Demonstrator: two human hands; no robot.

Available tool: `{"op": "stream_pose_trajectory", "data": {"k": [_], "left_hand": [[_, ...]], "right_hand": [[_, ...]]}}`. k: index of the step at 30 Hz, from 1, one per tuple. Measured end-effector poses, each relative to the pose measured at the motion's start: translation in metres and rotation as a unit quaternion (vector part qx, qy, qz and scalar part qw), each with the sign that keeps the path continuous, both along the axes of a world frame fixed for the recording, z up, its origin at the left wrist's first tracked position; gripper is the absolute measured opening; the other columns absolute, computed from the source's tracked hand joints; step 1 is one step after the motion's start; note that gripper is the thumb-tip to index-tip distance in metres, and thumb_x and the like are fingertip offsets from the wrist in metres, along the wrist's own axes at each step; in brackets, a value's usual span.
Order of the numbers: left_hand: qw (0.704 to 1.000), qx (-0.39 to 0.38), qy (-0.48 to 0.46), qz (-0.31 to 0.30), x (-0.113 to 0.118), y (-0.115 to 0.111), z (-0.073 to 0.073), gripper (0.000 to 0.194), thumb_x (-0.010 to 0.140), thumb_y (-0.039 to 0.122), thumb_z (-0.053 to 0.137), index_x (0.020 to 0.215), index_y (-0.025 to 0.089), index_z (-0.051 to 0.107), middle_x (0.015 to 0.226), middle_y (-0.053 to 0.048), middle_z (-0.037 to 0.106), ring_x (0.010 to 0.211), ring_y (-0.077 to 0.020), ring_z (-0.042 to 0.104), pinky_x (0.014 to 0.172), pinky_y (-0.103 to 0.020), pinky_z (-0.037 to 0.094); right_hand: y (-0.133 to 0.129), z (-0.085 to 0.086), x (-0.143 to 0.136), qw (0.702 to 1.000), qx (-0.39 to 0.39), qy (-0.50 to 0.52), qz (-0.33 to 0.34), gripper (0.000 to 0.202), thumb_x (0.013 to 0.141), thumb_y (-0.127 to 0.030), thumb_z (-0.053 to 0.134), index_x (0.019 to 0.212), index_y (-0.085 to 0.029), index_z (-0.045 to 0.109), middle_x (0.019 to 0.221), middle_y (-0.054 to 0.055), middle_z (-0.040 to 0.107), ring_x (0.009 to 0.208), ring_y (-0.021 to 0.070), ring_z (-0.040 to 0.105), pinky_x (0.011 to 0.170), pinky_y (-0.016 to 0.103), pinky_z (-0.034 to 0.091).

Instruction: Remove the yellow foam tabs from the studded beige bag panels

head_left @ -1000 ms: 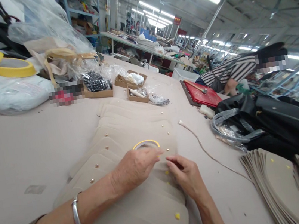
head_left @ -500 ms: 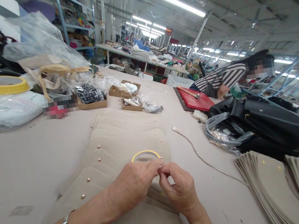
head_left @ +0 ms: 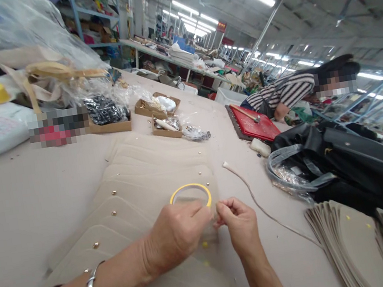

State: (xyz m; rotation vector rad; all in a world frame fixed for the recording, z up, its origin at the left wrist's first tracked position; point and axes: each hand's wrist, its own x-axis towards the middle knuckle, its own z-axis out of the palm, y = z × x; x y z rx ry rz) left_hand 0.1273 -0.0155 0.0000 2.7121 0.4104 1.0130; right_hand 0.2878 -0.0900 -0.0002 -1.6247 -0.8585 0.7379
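My left hand [head_left: 179,230] gripped a round yellow tape roll [head_left: 188,186]; my right hand [head_left: 242,222] pinched beside it, contents unclear. Small yellow tabs [head_left: 204,244] marked only some flat beige panels [head_left: 142,175].

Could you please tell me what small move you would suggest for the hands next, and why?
Perhaps draw the right hand slightly away from the left hand: their fingertips are close together beside the yellow tape roll, above the beige panels, and whatever they may be pinching is too small to tell.
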Motion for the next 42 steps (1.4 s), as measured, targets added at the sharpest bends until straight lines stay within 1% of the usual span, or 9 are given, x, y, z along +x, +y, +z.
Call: {"op": "stream_pose_trajectory", "data": {"k": [7,13,21,23,26,28,30,35,42], "left_hand": [[0.982,0.011,0.185,0.048,0.005,0.000,-0.029,0.009,0.090,0.015,0.051,0.083,0.018,0.054,0.079,-0.005,0.058,0.071,-0.0212,0.052,0.056,-0.031,0.039],[0.978,-0.021,0.205,0.040,0.006,0.000,-0.028,0.009,0.089,0.014,0.053,0.081,0.018,0.053,0.081,-0.005,0.058,0.074,-0.0221,0.052,0.058,-0.032,0.041],[0.979,-0.023,0.200,0.037,0.005,-0.001,-0.028,0.008,0.089,0.014,0.054,0.082,0.017,0.053,0.081,-0.005,0.058,0.073,-0.0207,0.052,0.058,-0.032,0.040],[0.979,-0.018,0.200,0.039,0.005,-0.001,-0.028,0.008,0.089,0.015,0.055,0.082,0.017,0.054,0.081,-0.005,0.058,0.074,-0.0211,0.052,0.058,-0.032,0.039],[0.979,-0.019,0.199,0.040,0.004,0.000,-0.027,0.009,0.091,0.016,0.053,0.081,0.017,0.054,0.081,-0.005,0.057,0.074,-0.0213,0.052,0.058,-0.032,0.039],[0.979,-0.029,0.198,0.036,0.004,0.001,-0.027,0.011,0.091,0.016,0.052,0.081,0.017,0.054,0.081,-0.005,0.058,0.074,-0.0210,0.052,0.058,-0.031,0.040],[0.978,-0.037,0.201,0.034,0.003,0.001,-0.025,0.011,0.092,0.016,0.052,0.081,0.017,0.055,0.081,-0.005,0.058,0.075,-0.0206,0.052,0.059,-0.031,0.040],[0.975,-0.032,0.217,0.036,0.003,0.000,-0.024,0.008,0.091,0.015,0.053,0.084,0.017,0.057,0.083,-0.005,0.059,0.076,-0.0213,0.053,0.060,-0.032,0.041],[0.973,-0.033,0.228,0.034,0.004,0.000,-0.024,0.006,0.090,0.015,0.054,0.084,0.016,0.057,0.084,-0.005,0.061,0.077,-0.0215,0.054,0.061,-0.032,0.043]], "right_hand": [[-0.001,-0.032,0.018,0.997,-0.067,0.003,0.042,0.032,0.074,-0.044,0.071,0.080,-0.013,0.070,0.059,0.001,0.064,0.054,0.0135,0.060,0.054,0.026,0.054],[-0.002,-0.033,0.011,0.986,-0.070,-0.130,0.077,0.025,0.083,-0.040,0.062,0.078,-0.016,0.068,0.055,-0.001,0.060,0.049,0.0120,0.055,0.049,0.023,0.047],[0.001,-0.033,0.006,0.928,-0.021,-0.362,0.090,0.019,0.087,-0.028,0.054,0.081,-0.020,0.069,0.074,0.003,0.071,0.066,0.0152,0.064,0.063,0.025,0.049],[0.001,-0.034,0.007,0.939,-0.033,-0.335,0.077,0.017,0.086,-0.030,0.056,0.088,-0.020,0.068,0.068,0.001,0.069,0.060,0.0147,0.063,0.059,0.024,0.049],[-0.002,-0.039,0.012,0.980,-0.063,-0.187,0.032,0.026,0.084,-0.039,0.060,0.101,-0.018,0.061,0.056,-0.004,0.062,0.045,0.0127,0.057,0.043,0.021,0.046],[-0.006,-0.042,0.015,0.992,-0.055,-0.111,0.022,0.027,0.084,-0.042,0.060,0.094,-0.017,0.061,0.057,-0.003,0.063,0.047,0.0127,0.058,0.042,0.021,0.048],[-0.010,-0.044,0.016,0.991,-0.035,-0.121,0.039,0.025,0.085,-0.041,0.060,0.087,-0.017,0.064,0.064,0.001,0.066,0.054,0.0134,0.062,0.049,0.023,0.052],[-0.009,-0.046,0.011,0.957,-0.023,-0.283,0.051,0.023,0.088,-0.034,0.055,0.091,-0.019,0.072,0.072,0.003,0.071,0.061,0.0148,0.064,0.058,0.025,0.053],[0.002,-0.040,0.005,0.908,-0.003,-0.411,0.087,0.021,0.090,-0.023,0.050,0.089,-0.019,0.070,0.082,0.005,0.071,0.073,0.0160,0.064,0.069,0.025,0.049]]}}
